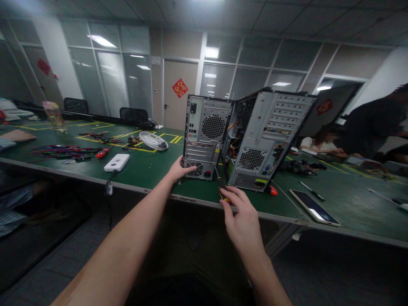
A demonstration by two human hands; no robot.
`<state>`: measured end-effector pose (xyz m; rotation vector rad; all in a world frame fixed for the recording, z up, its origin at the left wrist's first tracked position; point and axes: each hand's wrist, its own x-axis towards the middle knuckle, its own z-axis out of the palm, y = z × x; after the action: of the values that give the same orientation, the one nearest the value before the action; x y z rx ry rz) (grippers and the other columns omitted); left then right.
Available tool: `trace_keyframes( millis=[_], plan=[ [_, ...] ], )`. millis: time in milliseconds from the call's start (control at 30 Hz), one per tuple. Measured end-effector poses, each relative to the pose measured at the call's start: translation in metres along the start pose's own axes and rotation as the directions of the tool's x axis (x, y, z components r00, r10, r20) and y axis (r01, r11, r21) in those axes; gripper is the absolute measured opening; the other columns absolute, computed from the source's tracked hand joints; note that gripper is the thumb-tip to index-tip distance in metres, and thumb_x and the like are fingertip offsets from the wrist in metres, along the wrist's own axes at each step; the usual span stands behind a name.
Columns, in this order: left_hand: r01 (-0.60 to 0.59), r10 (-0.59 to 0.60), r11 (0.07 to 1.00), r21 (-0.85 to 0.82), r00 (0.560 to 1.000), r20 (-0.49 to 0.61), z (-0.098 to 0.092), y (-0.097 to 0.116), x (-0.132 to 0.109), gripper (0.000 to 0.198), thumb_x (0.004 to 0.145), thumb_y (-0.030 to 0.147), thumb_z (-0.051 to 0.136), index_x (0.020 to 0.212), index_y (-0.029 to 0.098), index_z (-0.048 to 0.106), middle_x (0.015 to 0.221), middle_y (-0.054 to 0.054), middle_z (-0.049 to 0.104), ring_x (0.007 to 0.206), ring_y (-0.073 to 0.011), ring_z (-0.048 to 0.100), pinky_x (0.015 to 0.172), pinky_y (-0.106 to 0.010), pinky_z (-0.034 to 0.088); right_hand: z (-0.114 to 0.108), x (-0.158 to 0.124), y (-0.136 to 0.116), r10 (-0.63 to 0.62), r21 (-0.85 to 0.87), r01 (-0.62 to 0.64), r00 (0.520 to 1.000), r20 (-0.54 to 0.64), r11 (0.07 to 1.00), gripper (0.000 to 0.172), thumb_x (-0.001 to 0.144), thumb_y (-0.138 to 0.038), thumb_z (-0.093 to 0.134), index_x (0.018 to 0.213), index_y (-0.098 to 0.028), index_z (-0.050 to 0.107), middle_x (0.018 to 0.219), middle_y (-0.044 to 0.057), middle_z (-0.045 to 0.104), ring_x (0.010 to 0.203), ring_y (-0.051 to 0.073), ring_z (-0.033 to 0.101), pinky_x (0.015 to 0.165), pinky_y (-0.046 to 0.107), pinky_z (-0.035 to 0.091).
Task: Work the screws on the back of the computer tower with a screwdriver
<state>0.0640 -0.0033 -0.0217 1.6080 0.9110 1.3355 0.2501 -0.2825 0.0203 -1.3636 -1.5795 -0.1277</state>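
Two desktop computer cases stand on the green table (149, 172), backs toward me. The left case (206, 136) is upright; the right case (264, 140) stands at an angle with its side open. My left hand (180, 168) grips the lower rear corner of the left case, thumb across the power supply grille. My right hand (240, 214) is closed round a screwdriver (220, 183) with a black and yellow handle, its shaft pointing up into the gap between the two cases.
A white power bank (117, 162), a red-handled tool (102, 154), coloured cables (63, 151) and a white basket (153, 140) lie at left. A phone (314, 207) and a pen (311, 191) lie at right. Other people sit at the table's far right and left.
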Motion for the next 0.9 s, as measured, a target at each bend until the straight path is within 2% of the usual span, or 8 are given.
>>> trace_keyframes(
  millis=[200, 467, 700, 900],
  plan=[
    [0.0, 0.0, 1.0, 0.01, 1.0, -0.003, 0.0, -0.002, 0.001, 0.095, 0.059, 0.054, 0.102, 0.139, 0.02, 0.064, 0.136, -0.015, 0.076, 0.126, -0.0338, 0.072, 0.116, -0.05, 0.052, 0.002, 0.001, 0.0, 0.018, 0.037, -0.018, 1.0, -0.01, 0.999, 0.026, 0.1, -0.027, 0.064, 0.121, -0.022, 0.079, 0.124, 0.014, 0.076, 0.111, 0.03, 0.075, 0.096, 0.045, 0.066],
    [0.006, -0.005, 1.0, -0.006, 1.0, 0.008, -0.001, 0.0, 0.0, 0.095, 0.059, 0.054, 0.102, 0.139, 0.021, 0.064, 0.136, -0.016, 0.076, 0.127, -0.0337, 0.072, 0.117, -0.051, 0.052, -0.001, 0.001, 0.0, 0.001, -0.03, -0.001, 1.0, 0.017, 1.0, 0.03, 0.101, -0.02, 0.057, 0.121, -0.023, 0.08, 0.136, 0.013, 0.074, 0.127, 0.032, 0.071, 0.111, 0.052, 0.059],
    [0.025, -0.025, 1.0, -0.004, 1.0, 0.013, -0.001, 0.007, -0.002, 0.098, 0.058, 0.055, 0.103, 0.141, 0.02, 0.063, 0.139, -0.018, 0.074, 0.129, -0.034, 0.071, 0.118, -0.052, 0.05, 0.0, 0.002, -0.001, 0.01, 0.014, -0.01, 1.0, -0.021, 1.0, 0.025, 0.099, -0.027, 0.067, 0.12, -0.019, 0.079, 0.122, 0.015, 0.077, 0.109, 0.03, 0.077, 0.096, 0.045, 0.066],
    [0.007, -0.007, 1.0, -0.005, 1.0, 0.013, 0.001, 0.006, -0.002, 0.096, 0.059, 0.054, 0.102, 0.14, 0.019, 0.064, 0.137, -0.016, 0.075, 0.127, -0.0338, 0.071, 0.117, -0.05, 0.051, -0.001, 0.001, 0.001, -0.004, -0.01, 0.004, 1.0, -0.012, 1.0, 0.029, 0.101, -0.025, 0.063, 0.123, -0.019, 0.08, 0.131, 0.015, 0.076, 0.116, 0.03, 0.076, 0.105, 0.047, 0.063]
  ],
)
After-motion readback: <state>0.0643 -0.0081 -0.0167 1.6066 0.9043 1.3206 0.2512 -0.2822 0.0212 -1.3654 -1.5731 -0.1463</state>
